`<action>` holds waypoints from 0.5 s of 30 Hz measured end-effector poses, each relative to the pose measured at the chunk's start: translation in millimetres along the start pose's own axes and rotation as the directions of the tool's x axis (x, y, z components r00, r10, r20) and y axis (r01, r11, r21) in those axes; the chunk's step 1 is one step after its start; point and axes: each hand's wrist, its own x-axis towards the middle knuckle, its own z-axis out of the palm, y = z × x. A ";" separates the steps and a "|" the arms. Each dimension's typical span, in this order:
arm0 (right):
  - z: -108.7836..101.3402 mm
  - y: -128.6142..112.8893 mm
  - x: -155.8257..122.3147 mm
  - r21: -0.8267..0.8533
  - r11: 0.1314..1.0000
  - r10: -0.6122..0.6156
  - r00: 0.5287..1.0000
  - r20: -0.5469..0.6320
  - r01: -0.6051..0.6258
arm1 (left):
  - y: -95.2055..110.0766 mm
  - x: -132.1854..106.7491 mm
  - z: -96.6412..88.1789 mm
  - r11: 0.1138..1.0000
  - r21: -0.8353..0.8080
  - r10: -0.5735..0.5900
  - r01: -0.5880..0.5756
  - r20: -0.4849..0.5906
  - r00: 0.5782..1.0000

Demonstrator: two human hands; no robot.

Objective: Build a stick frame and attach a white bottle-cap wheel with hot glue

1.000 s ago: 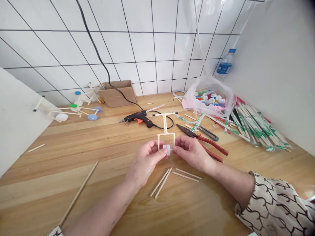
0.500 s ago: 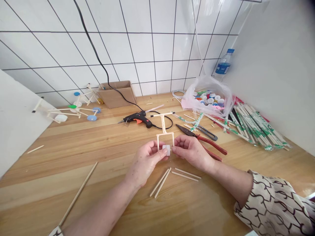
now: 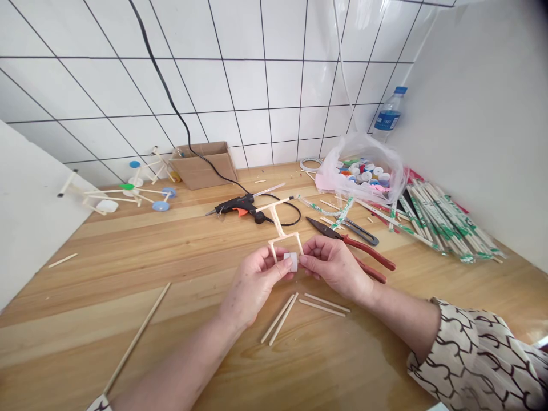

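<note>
My left hand pinches a white bottle cap between thumb and fingers. The cap sits between the two legs of a small wooden stick frame, which has a forked lower part and a crossbar with a dark tip on top. My right hand grips the lower end of the frame's right leg with thumb and forefinger. My fingers hide the ends of both legs. Just below my hands lie two longer cut sticks and two thinner ones, flat on the wooden table.
Behind my hands lies a black glue gun with its cable. Red-handled pliers and a utility knife are at the right. Farther back stand a bag of bottle caps, wrapped chopsticks, a cardboard box and stick models.
The stick frame has tilted to the left, its crossbar now slanting with the right end higher. Both hands keep nearly the same place and their hold.
</note>
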 end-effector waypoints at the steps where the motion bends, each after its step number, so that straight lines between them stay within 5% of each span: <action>1: 0.0 -0.2 0.0 -0.001 1.000 -0.004 1.000 -0.002 0.004 | 0.0 -0.4 -0.4 1.000 0.004 0.007 -0.007 0.014 1.000; 10: -7.3 0.3 3.5 -0.026 0.998 -0.050 0.999 -0.006 0.050 | 4.2 6.9 -18.9 0.993 0.085 0.064 -0.081 0.183 0.981; 15: -8.6 -0.9 3.3 -0.030 0.999 -0.038 0.999 0.022 0.039 | 11.5 9.6 -24.8 0.972 0.199 0.100 -0.128 0.147 0.984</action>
